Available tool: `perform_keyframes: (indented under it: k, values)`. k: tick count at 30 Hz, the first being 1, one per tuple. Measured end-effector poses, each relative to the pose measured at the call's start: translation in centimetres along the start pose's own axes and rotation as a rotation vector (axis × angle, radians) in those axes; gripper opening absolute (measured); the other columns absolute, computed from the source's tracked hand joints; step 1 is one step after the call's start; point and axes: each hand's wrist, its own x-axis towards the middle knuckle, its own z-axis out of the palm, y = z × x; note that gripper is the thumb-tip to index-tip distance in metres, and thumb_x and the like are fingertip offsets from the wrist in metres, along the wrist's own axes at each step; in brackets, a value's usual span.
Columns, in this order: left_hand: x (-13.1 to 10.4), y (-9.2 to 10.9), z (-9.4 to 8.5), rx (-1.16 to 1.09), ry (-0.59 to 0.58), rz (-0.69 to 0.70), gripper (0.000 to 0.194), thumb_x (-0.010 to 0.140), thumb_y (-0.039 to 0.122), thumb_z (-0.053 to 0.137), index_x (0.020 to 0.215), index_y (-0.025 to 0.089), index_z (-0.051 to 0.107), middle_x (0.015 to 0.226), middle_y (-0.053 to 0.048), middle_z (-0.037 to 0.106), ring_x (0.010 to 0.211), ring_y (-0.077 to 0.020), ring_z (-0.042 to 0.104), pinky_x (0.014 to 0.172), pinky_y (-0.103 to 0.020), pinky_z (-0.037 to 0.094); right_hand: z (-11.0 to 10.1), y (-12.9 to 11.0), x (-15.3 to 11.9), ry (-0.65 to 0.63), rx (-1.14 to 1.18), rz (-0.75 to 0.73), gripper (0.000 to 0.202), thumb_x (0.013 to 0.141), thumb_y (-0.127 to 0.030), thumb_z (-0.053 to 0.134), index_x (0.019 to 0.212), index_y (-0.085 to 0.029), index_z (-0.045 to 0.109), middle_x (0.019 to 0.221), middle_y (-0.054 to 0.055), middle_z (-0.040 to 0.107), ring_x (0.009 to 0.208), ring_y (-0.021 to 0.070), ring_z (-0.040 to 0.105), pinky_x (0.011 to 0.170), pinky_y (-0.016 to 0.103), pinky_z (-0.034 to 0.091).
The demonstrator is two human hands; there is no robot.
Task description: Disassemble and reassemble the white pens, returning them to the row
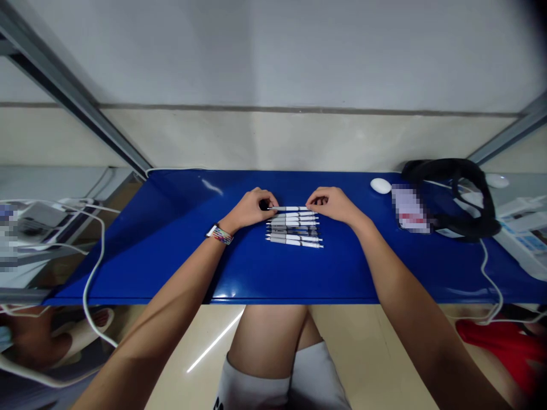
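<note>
Several white and grey pens (294,238) lie side by side in a row on the blue table (273,279), their tips pointing left. At the far end of the row is one more white pen (291,208). My left hand (256,207) pinches its tip end between thumb and fingers. Its other end is pinched by my right hand (331,204). This pen lies almost level, close beside the others; I cannot tell whether it rests on the table. A watch with a colourful woven band (220,234) is on my left wrist.
To the right sit a white computer mouse (380,185), a blurred-out flat item (410,209) and a black strap-like headband (470,228). White cables (487,267) hang at both sides. A wall (273,139) stands behind the table. Other people's limbs show at the lower left and right.
</note>
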Motion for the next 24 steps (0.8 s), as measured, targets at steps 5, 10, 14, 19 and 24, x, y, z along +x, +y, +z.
perform_keyframes:
  k: [5, 10, 14, 19, 24]
  values:
    - [0.03, -0.32, 0.08, 0.021, -0.020, 0.023, 0.012, 0.078, 0.020, 0.076, 0.087, 0.027, 0.080, 0.085, -0.003, 0.076, 0.090, -0.0254, 0.062, 0.091, -0.040, 0.044, 0.01, -0.11, -0.07, -0.009, -0.013, -0.011, 0.009, 0.086, -0.033, 0.078, 0.083, -0.027, 0.084, 0.087, 0.006, 0.075, 0.074, 0.0204, 0.063, 0.070, 0.038, 0.049]
    - [0.00, -0.14, -0.10, -0.006, -0.029, 0.002, 0.016, 0.080, 0.020, 0.072, 0.090, 0.028, 0.082, 0.084, -0.002, 0.077, 0.091, -0.0260, 0.064, 0.093, -0.040, 0.044, -0.06, -0.19, -0.05, -0.020, -0.026, -0.014, 0.010, 0.087, -0.032, 0.077, 0.082, -0.027, 0.084, 0.086, 0.006, 0.074, 0.074, 0.0206, 0.063, 0.070, 0.037, 0.049]
    - [-0.07, 0.07, -0.32, -0.038, -0.034, -0.027, 0.018, 0.085, 0.025, 0.069, 0.096, 0.027, 0.083, 0.085, -0.004, 0.077, 0.093, -0.0267, 0.064, 0.092, -0.040, 0.045, -0.09, -0.26, -0.09, -0.027, -0.017, -0.005, 0.009, 0.086, -0.030, 0.077, 0.081, -0.027, 0.084, 0.085, 0.006, 0.075, 0.074, 0.0204, 0.063, 0.071, 0.037, 0.048]
    - [-0.11, 0.05, -0.19, -0.095, -0.018, -0.064, 0.016, 0.087, 0.029, 0.068, 0.095, 0.024, 0.081, 0.090, -0.004, 0.078, 0.093, -0.0256, 0.067, 0.093, -0.040, 0.046, -0.14, -0.04, -0.19, -0.026, 0.007, 0.018, 0.009, 0.086, -0.032, 0.078, 0.085, -0.026, 0.084, 0.088, 0.005, 0.076, 0.077, 0.0207, 0.065, 0.072, 0.037, 0.051]
    - [0.24, 0.61, 0.22, -0.344, 0.043, -0.147, 0.021, 0.092, 0.036, 0.069, 0.102, 0.019, 0.079, 0.104, -0.007, 0.079, 0.099, -0.0247, 0.070, 0.096, -0.040, 0.050, 0.80, 0.41, 0.34, 0.122, 0.153, 0.105, 0.016, 0.088, -0.039, 0.077, 0.092, -0.025, 0.084, 0.095, 0.005, 0.081, 0.091, 0.0251, 0.074, 0.086, 0.040, 0.057]
